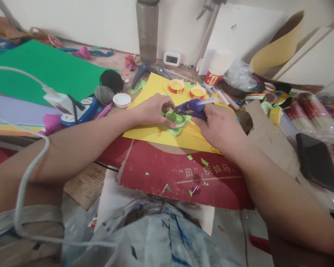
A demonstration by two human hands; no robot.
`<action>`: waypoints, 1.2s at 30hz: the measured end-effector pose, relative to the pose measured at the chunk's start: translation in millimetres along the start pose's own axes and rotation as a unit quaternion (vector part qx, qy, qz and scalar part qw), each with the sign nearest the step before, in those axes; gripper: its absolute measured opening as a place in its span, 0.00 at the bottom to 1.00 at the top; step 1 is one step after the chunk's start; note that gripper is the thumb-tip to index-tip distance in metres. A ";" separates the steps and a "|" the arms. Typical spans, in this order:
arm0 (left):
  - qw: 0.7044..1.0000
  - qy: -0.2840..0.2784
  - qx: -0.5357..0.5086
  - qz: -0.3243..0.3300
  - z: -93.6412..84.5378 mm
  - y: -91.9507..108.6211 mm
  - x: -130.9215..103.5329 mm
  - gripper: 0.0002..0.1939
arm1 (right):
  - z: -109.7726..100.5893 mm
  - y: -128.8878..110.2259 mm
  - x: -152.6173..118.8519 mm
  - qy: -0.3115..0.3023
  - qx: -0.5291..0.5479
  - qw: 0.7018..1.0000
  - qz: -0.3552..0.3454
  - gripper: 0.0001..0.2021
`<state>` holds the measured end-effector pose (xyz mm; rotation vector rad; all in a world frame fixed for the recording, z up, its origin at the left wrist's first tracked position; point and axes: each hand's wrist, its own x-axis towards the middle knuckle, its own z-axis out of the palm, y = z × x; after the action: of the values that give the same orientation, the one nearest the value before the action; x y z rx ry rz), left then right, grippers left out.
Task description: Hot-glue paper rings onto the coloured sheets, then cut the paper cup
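Observation:
My right hand point(218, 124) is wrapped round a blue hot glue gun point(190, 107) with a clear glue stick poking out of its back. The gun's nozzle points left, at a small green paper cup piece point(176, 118). Fingers of my left hand point(153, 109) pinch that piece at its rim. Beneath it lies a scrap of light green paper point(179, 130), on a yellow sheet point(150, 131). Two cut cup rings, red and yellow, stand just behind: one ring point(176, 86) and another ring point(197, 92).
Green paper scraps dot a red cardboard sheet point(161, 167) in front. A white cup bottom point(121, 100) and black yarn ball point(111, 81) lie left. Stacked paper cups point(217, 68), a bottle point(147, 31) and a small clock point(172, 58) stand behind. A phone point(318, 161) lies right; a white cable point(25, 181) crosses left.

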<state>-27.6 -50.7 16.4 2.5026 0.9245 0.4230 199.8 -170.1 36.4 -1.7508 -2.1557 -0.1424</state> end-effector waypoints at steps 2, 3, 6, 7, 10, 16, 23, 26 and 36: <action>1.000 0.000 -0.004 0.003 0.5 -0.5 0.1 0.32 | -0.4 1.7 -0.8 0.014 -0.005 1.000 -0.007 0.10; 1.000 0.000 -0.005 0.005 0.7 -0.6 0.1 0.32 | -0.3 2.5 -1.1 0.019 -0.007 1.000 -0.010 0.11; 1.000 0.001 -0.008 0.007 1.3 -0.4 0.6 0.32 | 1.1 3.2 -1.7 0.024 -0.011 1.000 -0.016 0.11; 1.000 0.000 -0.008 0.007 1.5 -0.3 0.8 0.32 | 1.8 2.9 -1.7 0.025 -0.012 0.999 -0.018 0.11; 1.000 -0.001 -0.008 0.005 1.8 -0.2 1.5 0.33 | 5.3 1.1 -1.4 0.022 -0.014 0.999 -0.024 0.09; 1.000 0.005 -0.001 -0.001 2.7 -2.4 2.6 0.35 | 11.5 -1.8 -0.7 0.015 0.003 1.000 -0.022 0.09; 1.000 0.000 0.000 0.008 2.4 -2.8 3.2 0.32 | 10.6 -1.3 -0.5 0.010 0.006 1.000 -0.012 0.10; 1.000 0.006 -0.002 0.009 3.3 -3.4 3.3 0.33 | 10.3 1.4 -0.8 0.017 -0.017 1.000 -0.012 0.10; 1.000 0.004 -0.009 0.018 5.9 -6.9 3.1 0.33 | -1.0 2.0 -3.1 0.017 -0.051 0.999 0.011 0.11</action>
<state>-26.6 -45.6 8.3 2.5056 0.8759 0.4514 202.4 -172.8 36.0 -1.8140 -2.1382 -0.2779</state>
